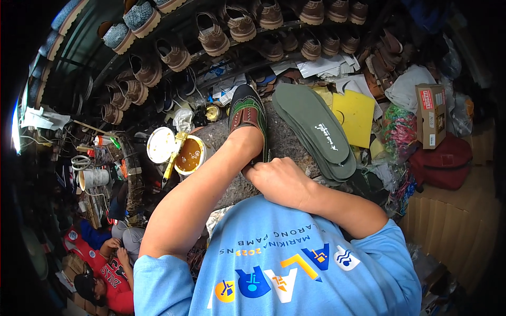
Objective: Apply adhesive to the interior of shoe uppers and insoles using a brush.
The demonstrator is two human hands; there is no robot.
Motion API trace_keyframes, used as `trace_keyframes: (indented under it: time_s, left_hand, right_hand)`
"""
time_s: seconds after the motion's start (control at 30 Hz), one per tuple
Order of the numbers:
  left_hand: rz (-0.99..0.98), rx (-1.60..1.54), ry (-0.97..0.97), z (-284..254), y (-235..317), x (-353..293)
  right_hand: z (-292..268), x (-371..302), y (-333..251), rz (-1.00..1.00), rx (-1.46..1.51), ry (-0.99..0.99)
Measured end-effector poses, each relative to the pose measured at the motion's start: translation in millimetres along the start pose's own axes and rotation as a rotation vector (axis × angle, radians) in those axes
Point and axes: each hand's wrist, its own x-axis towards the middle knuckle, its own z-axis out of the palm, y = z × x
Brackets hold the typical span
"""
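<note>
A two-tone lace-up shoe (245, 113), with a dark toe, green sides and a brown lace panel, lies on a rough grey work surface (295, 152), toe pointing away. My left hand (249, 138) reaches into its opening, and the fingers are hidden inside. At the heel end, my right hand (279, 180) is closed with curled fingers. A small dark edge shows beside its knuckles, but what the fingertips grip is hidden. Right of the shoe rests a stack of grey-green insoles (312, 124). A tub of amber glue (191, 156) stands to the left, with a brush (174, 158) across its rim.
Finished-looking shoes (240, 23) fill curved shelves at the back. Yellow sheets (356, 118) lie beyond the insoles. A cardboard box (431, 116) and a red bag (441, 160) sit at right. Another person (108, 268) in red is at lower left, near a cluttered tool area.
</note>
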Motion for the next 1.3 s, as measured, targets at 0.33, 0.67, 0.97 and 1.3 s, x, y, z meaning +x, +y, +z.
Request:
trace_keyframes:
  time_s: [0.33,0.67,0.97,1.3]
  left_hand:
    - [0.572,0.202,-0.442,-162.4,52.3,-111.1]
    - [0.668,-0.471,-0.058,-169.8,-6.2,-194.4]
    - [0.591,-0.351,-0.034,-90.2,5.5,-186.0]
    - [0.602,-0.254,-0.048,-93.7,1.9,-184.6]
  right_hand:
    - [-2.7,-4.9,10.8,0.087,0.061,-0.142]
    - [-38.4,14.4,37.5,0.029,-0.166,-0.108]
    - [-20.8,29.0,68.1,-0.07,-0.122,-0.193]
    - [-20.2,20.0,41.2,-0.006,-0.187,-0.231]
